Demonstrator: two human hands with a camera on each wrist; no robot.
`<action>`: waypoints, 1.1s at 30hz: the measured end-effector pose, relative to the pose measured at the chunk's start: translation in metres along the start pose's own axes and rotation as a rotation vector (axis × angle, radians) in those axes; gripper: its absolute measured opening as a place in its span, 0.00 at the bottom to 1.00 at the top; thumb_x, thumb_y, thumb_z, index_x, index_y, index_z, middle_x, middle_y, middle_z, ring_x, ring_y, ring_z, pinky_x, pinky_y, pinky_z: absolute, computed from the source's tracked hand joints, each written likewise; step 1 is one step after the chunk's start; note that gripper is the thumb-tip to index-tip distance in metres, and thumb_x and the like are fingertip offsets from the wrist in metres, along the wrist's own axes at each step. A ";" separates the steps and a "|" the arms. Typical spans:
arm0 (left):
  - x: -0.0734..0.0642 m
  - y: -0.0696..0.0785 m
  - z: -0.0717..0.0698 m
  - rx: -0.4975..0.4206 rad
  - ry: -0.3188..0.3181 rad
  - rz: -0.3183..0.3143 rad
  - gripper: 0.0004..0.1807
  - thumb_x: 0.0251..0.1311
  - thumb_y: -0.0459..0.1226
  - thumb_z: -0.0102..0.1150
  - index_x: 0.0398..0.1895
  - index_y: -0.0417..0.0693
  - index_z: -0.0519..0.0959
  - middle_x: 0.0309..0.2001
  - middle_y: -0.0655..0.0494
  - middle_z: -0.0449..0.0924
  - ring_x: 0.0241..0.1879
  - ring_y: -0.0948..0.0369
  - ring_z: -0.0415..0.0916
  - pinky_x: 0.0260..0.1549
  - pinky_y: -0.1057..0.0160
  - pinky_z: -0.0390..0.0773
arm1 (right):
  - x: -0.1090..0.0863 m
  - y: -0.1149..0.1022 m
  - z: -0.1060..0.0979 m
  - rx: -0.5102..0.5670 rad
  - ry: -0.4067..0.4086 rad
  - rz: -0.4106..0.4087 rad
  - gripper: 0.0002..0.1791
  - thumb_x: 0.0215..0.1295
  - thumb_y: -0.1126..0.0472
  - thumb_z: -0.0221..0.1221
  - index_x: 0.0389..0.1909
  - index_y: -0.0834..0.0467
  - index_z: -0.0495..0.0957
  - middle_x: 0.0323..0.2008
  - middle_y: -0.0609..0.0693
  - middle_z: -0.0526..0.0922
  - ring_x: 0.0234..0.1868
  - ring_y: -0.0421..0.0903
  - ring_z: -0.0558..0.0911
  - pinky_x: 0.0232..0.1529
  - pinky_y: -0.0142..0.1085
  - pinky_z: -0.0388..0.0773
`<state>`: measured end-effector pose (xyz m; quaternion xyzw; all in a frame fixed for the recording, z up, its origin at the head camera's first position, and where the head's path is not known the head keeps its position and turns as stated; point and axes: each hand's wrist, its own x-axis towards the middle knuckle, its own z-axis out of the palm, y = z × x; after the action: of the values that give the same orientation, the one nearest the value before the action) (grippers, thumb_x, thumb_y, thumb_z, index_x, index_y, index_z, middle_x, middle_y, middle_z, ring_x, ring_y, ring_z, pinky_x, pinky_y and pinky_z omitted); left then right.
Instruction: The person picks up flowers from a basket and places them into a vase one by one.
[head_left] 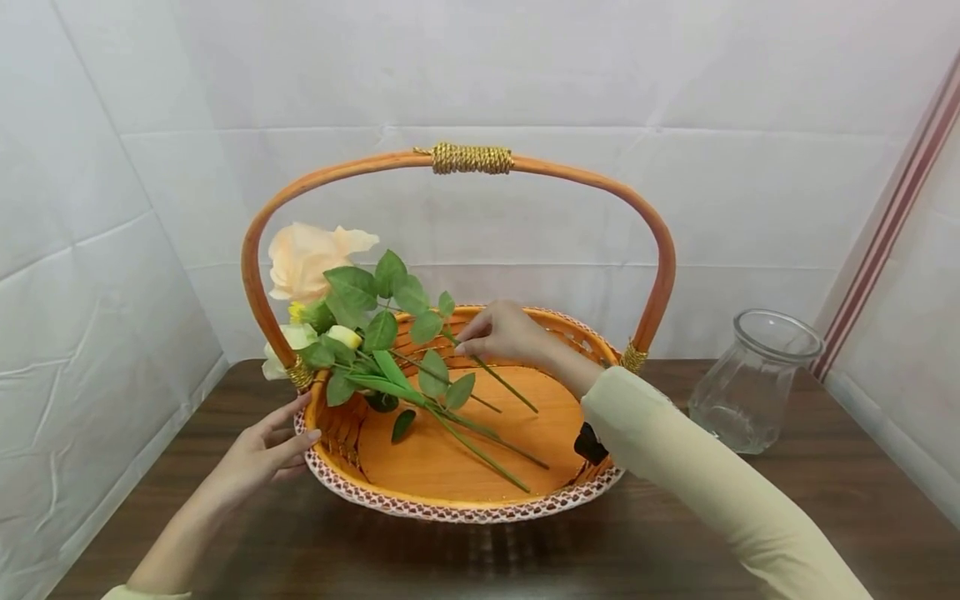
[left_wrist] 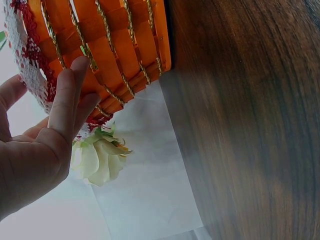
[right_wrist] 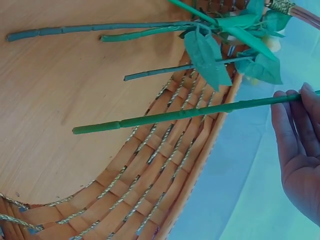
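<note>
My right hand [head_left: 510, 333] pinches a green flower stem [right_wrist: 200, 112] over the basket's far side, and the stem's cut end slants toward the basket floor. Leaves on this stem lead toward a large peach rose [head_left: 303, 262] at the left end. At the left rim of the orange woven basket [head_left: 468, 504], my left hand [head_left: 258, 450] holds on, thumb over the lace edging and fingers against the outer wall. Several other artificial flower stems [head_left: 480, 450] lie inside, their blooms toward the left. A pale rose [left_wrist: 100, 160] hangs past the rim in the left wrist view.
The basket's tall arched handle [head_left: 660, 250], wrapped in gold cord at the top, rises over the flowers. A clear glass vase [head_left: 750, 383] stands to the right on the dark wooden table [head_left: 420, 567]. White sheeting [head_left: 480, 75] hangs behind and at the sides.
</note>
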<state>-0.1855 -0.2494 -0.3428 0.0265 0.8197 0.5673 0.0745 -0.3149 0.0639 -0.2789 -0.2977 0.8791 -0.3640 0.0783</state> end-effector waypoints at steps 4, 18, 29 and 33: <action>0.000 0.000 -0.001 0.003 -0.007 -0.006 0.37 0.65 0.40 0.49 0.71 0.42 0.44 0.58 0.19 0.55 0.43 0.50 0.77 0.44 0.51 0.78 | -0.006 -0.002 -0.003 0.031 0.017 0.006 0.11 0.58 0.59 0.61 0.40 0.59 0.83 0.33 0.49 0.85 0.30 0.46 0.82 0.32 0.32 0.80; 0.000 -0.001 0.000 0.009 0.003 -0.010 0.37 0.65 0.41 0.49 0.71 0.43 0.44 0.58 0.19 0.55 0.42 0.51 0.77 0.44 0.52 0.78 | -0.031 -0.013 -0.015 0.066 0.002 -0.089 0.11 0.57 0.60 0.62 0.39 0.59 0.83 0.35 0.50 0.85 0.35 0.45 0.82 0.35 0.34 0.81; 0.001 -0.001 -0.001 0.012 0.003 -0.005 0.37 0.65 0.40 0.49 0.71 0.42 0.44 0.58 0.19 0.55 0.42 0.51 0.78 0.43 0.53 0.78 | -0.044 -0.033 -0.027 0.111 0.054 -0.168 0.09 0.56 0.63 0.62 0.37 0.63 0.84 0.32 0.53 0.85 0.31 0.42 0.83 0.33 0.34 0.81; 0.001 -0.001 -0.001 0.009 0.001 0.001 0.37 0.65 0.40 0.49 0.71 0.42 0.44 0.58 0.19 0.56 0.41 0.52 0.78 0.43 0.54 0.78 | -0.049 -0.037 -0.033 0.126 0.084 -0.186 0.09 0.56 0.65 0.63 0.37 0.65 0.83 0.31 0.55 0.85 0.30 0.43 0.83 0.33 0.34 0.81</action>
<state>-0.1863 -0.2509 -0.3436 0.0273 0.8223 0.5636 0.0738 -0.2694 0.0911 -0.2334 -0.3571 0.8254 -0.4364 0.0260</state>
